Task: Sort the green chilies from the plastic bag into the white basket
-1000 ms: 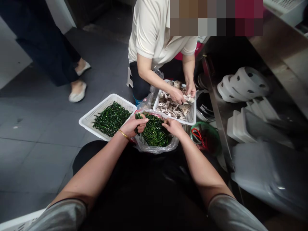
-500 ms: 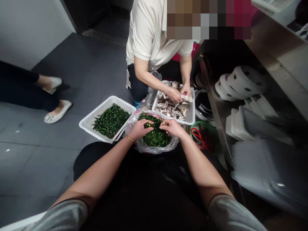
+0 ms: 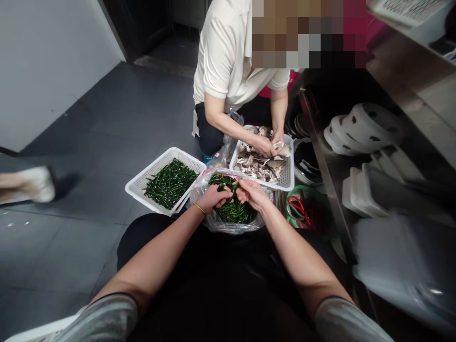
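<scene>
Thin green chili peppers [image 3: 235,212] fill a clear plastic bag [image 3: 228,229] between my knees. Over the bag, my left hand [image 3: 215,198] is closed around a few chili peppers. Close beside it, my right hand [image 3: 252,194] has its fingers bent in a pinch at the same peppers; the exact piece in its fingertips is too small to make out. To the left, a white perforated basket [image 3: 133,186] holds more green chili peppers [image 3: 171,183].
Across from me, a person in a cream shirt [image 3: 223,57] tears mushrooms [image 3: 261,166] over another white basket [image 3: 291,173]. A green basket with red-handled scissors [image 3: 301,211] sits at right, near a metal shelf with white containers [image 3: 374,128]. Another person's shoe [image 3: 41,184] shows at left.
My hands have come closer together over the bag, my right fingers now meeting my left. The walking person at left has moved mostly out of view. The camera view has shifted slightly.
</scene>
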A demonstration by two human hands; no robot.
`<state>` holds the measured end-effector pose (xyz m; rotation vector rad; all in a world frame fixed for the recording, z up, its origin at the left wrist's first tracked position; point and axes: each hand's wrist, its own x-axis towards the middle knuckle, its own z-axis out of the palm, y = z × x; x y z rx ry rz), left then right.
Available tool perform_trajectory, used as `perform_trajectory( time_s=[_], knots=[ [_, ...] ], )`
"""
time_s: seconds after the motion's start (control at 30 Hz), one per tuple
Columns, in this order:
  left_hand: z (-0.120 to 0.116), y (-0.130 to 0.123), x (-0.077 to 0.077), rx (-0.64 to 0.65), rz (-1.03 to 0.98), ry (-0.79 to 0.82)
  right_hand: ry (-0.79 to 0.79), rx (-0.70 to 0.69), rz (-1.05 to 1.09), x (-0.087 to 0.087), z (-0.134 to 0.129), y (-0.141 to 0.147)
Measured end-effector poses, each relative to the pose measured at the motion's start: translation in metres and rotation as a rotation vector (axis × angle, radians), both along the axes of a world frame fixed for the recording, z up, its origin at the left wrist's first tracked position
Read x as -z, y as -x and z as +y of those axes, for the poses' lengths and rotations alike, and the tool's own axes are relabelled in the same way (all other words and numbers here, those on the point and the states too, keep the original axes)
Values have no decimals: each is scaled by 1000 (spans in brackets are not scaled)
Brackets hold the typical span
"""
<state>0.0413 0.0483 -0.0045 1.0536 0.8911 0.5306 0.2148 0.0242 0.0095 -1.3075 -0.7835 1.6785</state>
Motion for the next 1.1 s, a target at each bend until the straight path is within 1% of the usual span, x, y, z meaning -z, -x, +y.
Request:
perform_trajectory(
  time_s=[0.07,0.17,0.23,0.3,0.4,0.47,0.53,0.57,0.6,0.63,0.67,0.7,0.73,0.8,0.83,0.87,0.93,1.0,1.03,1.1],
  knots=[
    [1,3,-5,-20,-85,122,-9,-36,-64,0,1,-4],
    [3,6,-10,-47,-122,208,-36,-56,-155,1,2,-5],
    [3,7,-11,-21,-121,216,-20,-84,-150,2,2,-1],
    [2,7,-9,18,-121,180,-28,-124,-146,3,1,7],
    [-1,7,-10,69,-105,44,-169,-150,-270,2,-3,17],
    [-2,9,-14,131,-126,-8,-256,-202,-317,-4,-7,18],
    [-1,13,-21,230,-209,49,-282,-265,-238,-12,-12,13],
    [0,15,-24,261,-272,102,-282,-267,-182,-16,-13,9],
    [2,17,-27,261,-341,147,-284,-252,-156,-19,-13,4],
    [4,19,-30,232,-406,178,-286,-241,-187,-22,-12,-2],
    [6,21,-31,180,-462,196,-288,-258,-288,-24,-11,-7],
    [9,23,-32,111,-504,204,-285,-310,-456,-23,-9,-10],
    [12,25,-32,38,-526,206,-274,-387,-671,-21,-8,-11],
    [16,27,-30,-89,-525,215,-256,-543,-1120,-12,-5,-5],
    [18,28,-29,-130,-511,222,-258,-587,-1301,-5,-5,2],
    [19,28,-27,-155,-492,225,-268,-608,-1435,2,-5,10],
    [19,28,-24,-146,-440,225,-287,-649,-1559,15,-5,25],
    [17,27,-22,-123,-363,209,-292,-670,-1565,19,-4,30],
    [16,27,-21,-126,-317,189,-296,-645,-1530,18,-2,27],
    [14,25,-19,-152,-226,139,-301,-504,-1355,11,2,14]
  ],
)
